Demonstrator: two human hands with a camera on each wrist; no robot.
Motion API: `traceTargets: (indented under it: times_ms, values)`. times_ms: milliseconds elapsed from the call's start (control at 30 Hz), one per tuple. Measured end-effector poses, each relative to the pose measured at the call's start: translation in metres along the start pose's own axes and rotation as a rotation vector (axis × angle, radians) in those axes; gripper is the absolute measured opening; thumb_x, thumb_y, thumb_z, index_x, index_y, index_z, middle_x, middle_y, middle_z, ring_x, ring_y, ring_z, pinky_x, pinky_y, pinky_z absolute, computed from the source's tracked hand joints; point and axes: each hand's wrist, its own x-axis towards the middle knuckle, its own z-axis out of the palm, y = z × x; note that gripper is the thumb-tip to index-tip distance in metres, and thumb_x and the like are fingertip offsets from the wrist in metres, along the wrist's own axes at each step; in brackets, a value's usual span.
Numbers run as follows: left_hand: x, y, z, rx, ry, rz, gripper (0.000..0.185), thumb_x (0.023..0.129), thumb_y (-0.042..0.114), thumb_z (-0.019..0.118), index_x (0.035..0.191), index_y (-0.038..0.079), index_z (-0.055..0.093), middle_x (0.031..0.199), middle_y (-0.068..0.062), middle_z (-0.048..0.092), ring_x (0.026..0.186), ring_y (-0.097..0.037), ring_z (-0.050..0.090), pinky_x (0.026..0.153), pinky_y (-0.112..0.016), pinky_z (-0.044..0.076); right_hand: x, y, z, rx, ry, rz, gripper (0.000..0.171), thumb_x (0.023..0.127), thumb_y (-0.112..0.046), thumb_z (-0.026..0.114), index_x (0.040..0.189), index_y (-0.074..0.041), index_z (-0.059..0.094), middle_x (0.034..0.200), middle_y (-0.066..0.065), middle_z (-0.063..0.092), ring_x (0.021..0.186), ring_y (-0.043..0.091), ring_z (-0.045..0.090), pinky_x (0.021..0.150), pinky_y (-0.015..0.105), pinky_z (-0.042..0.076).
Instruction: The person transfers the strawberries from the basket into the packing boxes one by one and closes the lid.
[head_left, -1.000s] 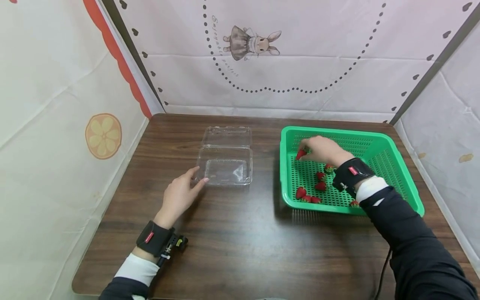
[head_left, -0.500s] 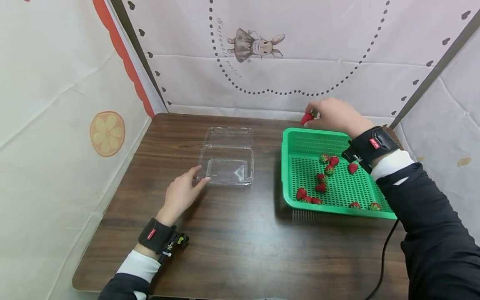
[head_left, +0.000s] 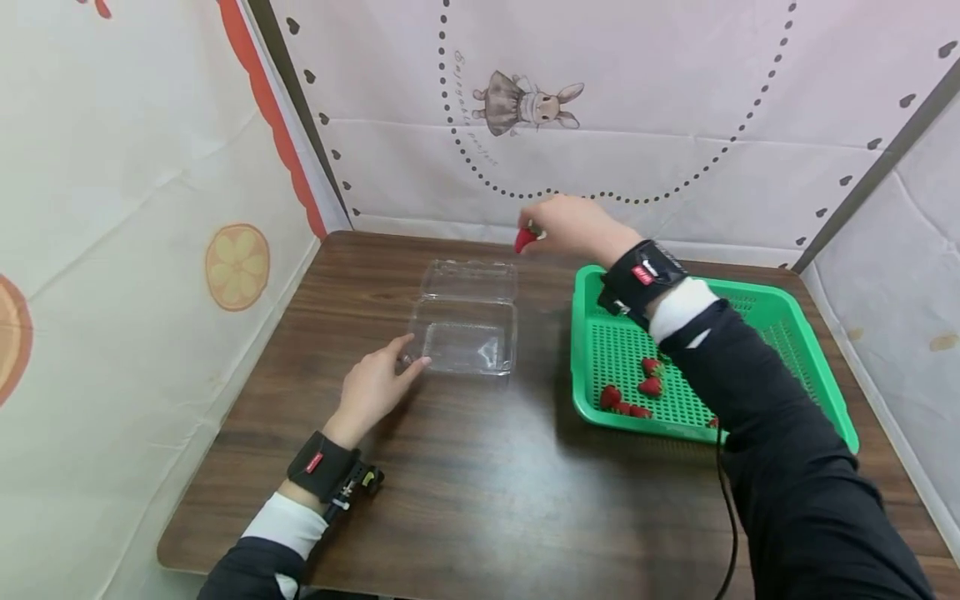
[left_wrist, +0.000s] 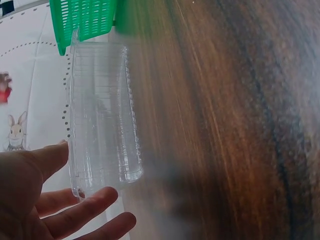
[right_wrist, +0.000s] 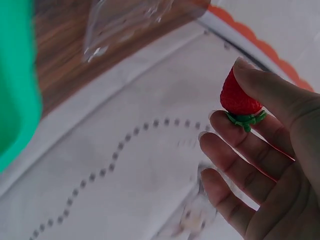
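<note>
Over the back of the table, my right hand point(head_left: 573, 227) pinches a red strawberry point(head_left: 525, 241) between thumb and fingers. In the right wrist view the strawberry point(right_wrist: 240, 97) has its green leaves pointing down, and the other fingers are spread below. At a clear plastic clamshell box point(head_left: 468, 346), my left hand point(head_left: 375, 387) rests at the near left corner with thumb and fingers spread and fairly straight. The box stands with its lid point(head_left: 472, 281) folded back. The left wrist view has the thumb point(left_wrist: 52, 156) beside the rim and the fingertips near the end wall.
A green mesh basket point(head_left: 832, 392) stands on the right, partly hidden under my right forearm. Several strawberries point(head_left: 651, 386) lie in it. A black cable point(head_left: 731, 533) hangs from the right arm. Patterned cloth walls point(head_left: 645, 150) enclose the wooden table point(head_left: 480, 500).
My right hand has lifted a strawberry out of the basket and carried it left, toward the box. The left hand has stayed at the box corner. The head view has shifted slightly.
</note>
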Motion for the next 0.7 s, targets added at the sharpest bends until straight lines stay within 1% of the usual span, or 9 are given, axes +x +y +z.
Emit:
traceTargets:
  times_ms: [67, 167, 267, 400, 533, 633, 700]
  values:
    - [-0.001, -0.001, 0.0, -0.001, -0.01, -0.009, 0.062, 0.099, 0.047, 0.061, 0.144, 0.007, 0.053, 0.102, -0.01, 0.073, 0.075, -0.025, 0.067, 0.052, -0.034, 0.047, 0.014, -0.012, 0.008, -0.014, -0.007, -0.022, 0.021, 0.091, -0.028, 0.077, 0.105, -0.014, 0.07, 0.105, 0.001, 0.072, 0.102, 0.023, 0.065, 0.088, 0.042, 0.05]
    - [-0.002, -0.001, 0.0, 0.002, -0.012, -0.016, 0.062, 0.099, 0.048, 0.061, 0.145, 0.007, 0.053, 0.102, -0.01, 0.073, 0.072, -0.021, 0.065, 0.051, -0.032, 0.044, 0.033, -0.028, 0.021, -0.024, -0.019, -0.04, 0.021, 0.09, -0.029, 0.077, 0.103, -0.014, 0.07, 0.101, 0.0, 0.071, 0.096, 0.021, 0.064, 0.085, 0.04, 0.051]
    - [-0.002, 0.001, -0.001, 0.002, -0.005, -0.018, 0.061, 0.099, 0.047, 0.062, 0.144, 0.007, 0.053, 0.101, -0.01, 0.073, 0.071, -0.021, 0.064, 0.053, -0.034, 0.046, 0.047, -0.042, 0.036, -0.023, -0.037, -0.052, 0.019, 0.09, -0.03, 0.077, 0.101, -0.016, 0.07, 0.097, -0.002, 0.071, 0.091, 0.019, 0.063, 0.081, 0.039, 0.051]
    - [-0.002, 0.001, -0.001, -0.001, 0.0, -0.017, 0.06, 0.099, 0.045, 0.063, 0.144, 0.007, 0.054, 0.099, -0.009, 0.073, 0.067, -0.019, 0.062, 0.054, -0.035, 0.047, 0.063, -0.06, 0.059, -0.08, -0.077, -0.079, 0.021, 0.091, -0.032, 0.076, 0.1, -0.014, 0.07, 0.092, -0.001, 0.069, 0.086, 0.019, 0.062, 0.078, 0.038, 0.052]
    - [-0.004, 0.002, -0.001, -0.01, -0.005, -0.02, 0.059, 0.099, 0.045, 0.062, 0.144, 0.007, 0.053, 0.097, -0.008, 0.072, 0.06, -0.016, 0.056, 0.05, -0.032, 0.042, 0.074, -0.075, 0.084, -0.158, -0.126, -0.113, 0.021, 0.091, -0.029, 0.077, 0.102, -0.012, 0.07, 0.092, 0.001, 0.068, 0.086, 0.019, 0.064, 0.079, 0.036, 0.053]
    - [-0.006, 0.003, -0.002, -0.01, -0.005, -0.027, 0.059, 0.099, 0.045, 0.062, 0.144, 0.008, 0.053, 0.095, -0.007, 0.072, 0.057, -0.015, 0.053, 0.048, -0.031, 0.039, 0.079, -0.084, 0.1, -0.199, -0.15, -0.154, 0.017, 0.09, -0.025, 0.076, 0.102, -0.014, 0.073, 0.096, 0.0, 0.071, 0.092, 0.02, 0.066, 0.082, 0.036, 0.054]
    - [-0.007, 0.003, -0.002, -0.009, -0.004, -0.03, 0.06, 0.099, 0.046, 0.061, 0.145, 0.008, 0.053, 0.096, -0.008, 0.073, 0.055, -0.015, 0.052, 0.047, -0.031, 0.038, 0.082, -0.09, 0.11, -0.226, -0.165, -0.168, 0.015, 0.091, -0.023, 0.074, 0.103, -0.015, 0.072, 0.098, 0.001, 0.071, 0.094, 0.02, 0.067, 0.082, 0.037, 0.055]
